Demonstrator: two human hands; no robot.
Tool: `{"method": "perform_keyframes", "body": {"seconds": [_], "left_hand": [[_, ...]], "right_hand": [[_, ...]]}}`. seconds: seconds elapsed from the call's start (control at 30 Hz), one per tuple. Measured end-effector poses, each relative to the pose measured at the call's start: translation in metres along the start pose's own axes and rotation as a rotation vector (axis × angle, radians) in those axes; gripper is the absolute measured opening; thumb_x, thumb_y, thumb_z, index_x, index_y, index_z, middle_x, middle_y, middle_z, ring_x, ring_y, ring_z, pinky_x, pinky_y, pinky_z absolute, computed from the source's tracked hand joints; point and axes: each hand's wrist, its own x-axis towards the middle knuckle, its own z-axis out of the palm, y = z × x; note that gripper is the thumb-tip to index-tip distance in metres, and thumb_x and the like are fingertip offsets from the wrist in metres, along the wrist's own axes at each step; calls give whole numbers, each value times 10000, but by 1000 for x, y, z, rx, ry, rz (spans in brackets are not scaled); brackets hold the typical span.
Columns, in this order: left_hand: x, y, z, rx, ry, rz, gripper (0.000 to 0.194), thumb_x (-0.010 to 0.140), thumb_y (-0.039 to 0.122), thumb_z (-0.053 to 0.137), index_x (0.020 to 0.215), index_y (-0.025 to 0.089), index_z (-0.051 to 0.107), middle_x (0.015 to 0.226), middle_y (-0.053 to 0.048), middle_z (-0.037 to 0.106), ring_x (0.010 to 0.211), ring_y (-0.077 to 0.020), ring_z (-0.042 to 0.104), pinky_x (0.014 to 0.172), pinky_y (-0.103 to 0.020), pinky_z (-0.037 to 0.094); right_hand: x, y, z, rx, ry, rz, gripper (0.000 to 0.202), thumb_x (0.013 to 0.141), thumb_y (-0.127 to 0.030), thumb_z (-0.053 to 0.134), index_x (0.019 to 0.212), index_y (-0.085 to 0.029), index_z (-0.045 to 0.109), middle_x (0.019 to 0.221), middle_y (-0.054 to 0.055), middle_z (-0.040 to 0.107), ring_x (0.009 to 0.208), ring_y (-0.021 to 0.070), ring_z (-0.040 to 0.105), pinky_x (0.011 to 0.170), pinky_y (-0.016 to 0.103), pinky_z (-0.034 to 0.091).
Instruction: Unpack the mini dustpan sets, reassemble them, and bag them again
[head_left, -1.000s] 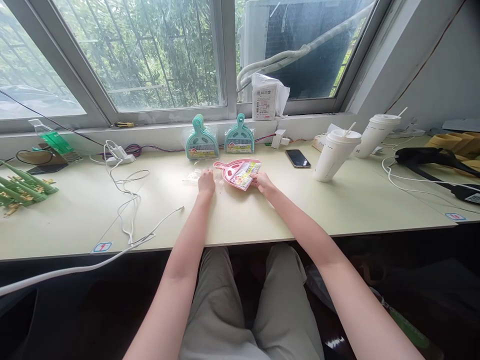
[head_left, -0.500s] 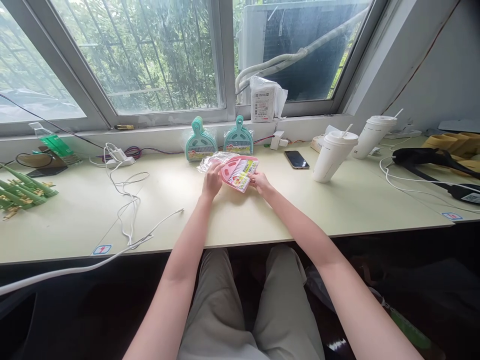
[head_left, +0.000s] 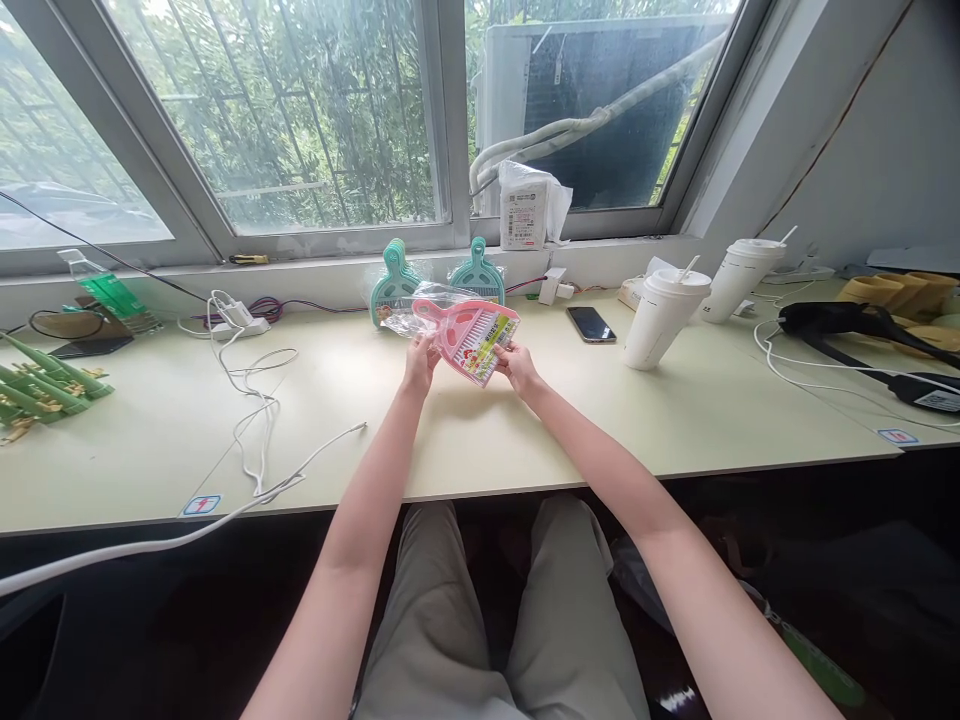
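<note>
A pink dustpan-and-brush set [head_left: 466, 335] in clear plastic wrap hangs tilted over the middle of the table, its handle toward the upper left. My left hand [head_left: 421, 366] pinches its left edge and the loose wrap. My right hand [head_left: 516, 366] grips the lower right corner by the printed card. Behind it, two green wrapped sets lean against the wall under the window: the left green set [head_left: 393, 275], partly covered by the pink set's wrap, and the right green set [head_left: 478, 268].
On the right are a phone [head_left: 591, 324], a white cup [head_left: 666, 318], another cup [head_left: 744, 278] and a black strap-like item [head_left: 847, 335]. White cables [head_left: 259, 425], a green-liquid bottle [head_left: 112, 290] and green pieces [head_left: 49, 385] lie left. A tissue pack [head_left: 525, 212] stands on the sill.
The pink set's handle end has come into view, pointing up and left. My left hand has shifted slightly down along its left side; my right hand keeps its grip.
</note>
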Motion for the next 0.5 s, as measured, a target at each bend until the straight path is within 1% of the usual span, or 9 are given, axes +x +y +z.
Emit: {"method": "perform_keyframes", "body": {"seconds": [0.03, 0.1, 0.17, 0.23, 0.3, 0.37, 0.43, 0.5], "left_hand": [[-1, -1, 1, -8, -46, -10, 483, 699, 377, 724, 1130, 213, 579, 1047, -44, 671, 838, -134, 645, 830, -280, 495], [-4, -2, 3, -3, -146, -41, 490, 685, 360, 741, 1127, 206, 599, 1033, -39, 683, 804, -126, 642, 830, -281, 495], [-7, -3, 4, 32, -239, -84, 496, 693, 363, 743, 1137, 191, 604, 1043, -50, 688, 844, -141, 651, 871, -300, 489], [-9, -4, 5, 75, -297, -120, 496, 709, 360, 740, 1146, 174, 597, 1061, -64, 686, 902, -157, 656, 921, -323, 474], [-9, -5, 6, 97, -325, -145, 524, 720, 345, 738, 1188, 177, 572, 1090, -70, 679, 921, -157, 659, 949, -340, 466], [-9, -6, 7, 90, -342, -148, 576, 746, 358, 719, 1266, 204, 526, 1127, -68, 671, 912, -157, 665, 945, -353, 475], [-9, -7, 8, 73, -338, -139, 593, 789, 417, 665, 1322, 228, 488, 1154, -71, 666, 914, -171, 668, 913, -360, 499], [-11, -8, 9, 79, -321, -128, 589, 822, 472, 609, 1343, 229, 479, 1181, -81, 660, 953, -192, 660, 879, -355, 518]], "right_hand": [[-1, 0, 1, -5, -3, -5, 88, 866, -93, 559, 895, -141, 628, 890, 48, 735, 736, 143, 696, 804, 341, 595], [-2, 0, 3, 13, 9, -25, 80, 864, -108, 569, 904, -145, 627, 901, 47, 735, 753, 146, 698, 813, 343, 593], [-1, 0, 3, 51, 49, -50, 76, 859, -114, 577, 910, -146, 623, 918, 48, 733, 775, 150, 699, 821, 342, 591], [1, 2, 1, 89, 107, -71, 74, 855, -109, 576, 904, -144, 620, 924, 50, 732, 792, 152, 698, 831, 336, 591], [3, 2, -1, 112, 146, -77, 90, 852, -95, 567, 905, -142, 621, 920, 51, 732, 798, 153, 698, 838, 335, 592], [6, 2, -4, 117, 145, -75, 105, 849, -85, 562, 912, -145, 621, 921, 49, 731, 798, 156, 698, 835, 342, 594], [7, 0, -5, 102, 101, -71, 100, 845, -91, 577, 915, -149, 620, 930, 48, 731, 805, 161, 699, 830, 350, 596], [8, -1, -5, 63, 31, -66, 88, 835, -119, 614, 917, -150, 621, 937, 52, 732, 820, 172, 701, 834, 367, 594]]}}
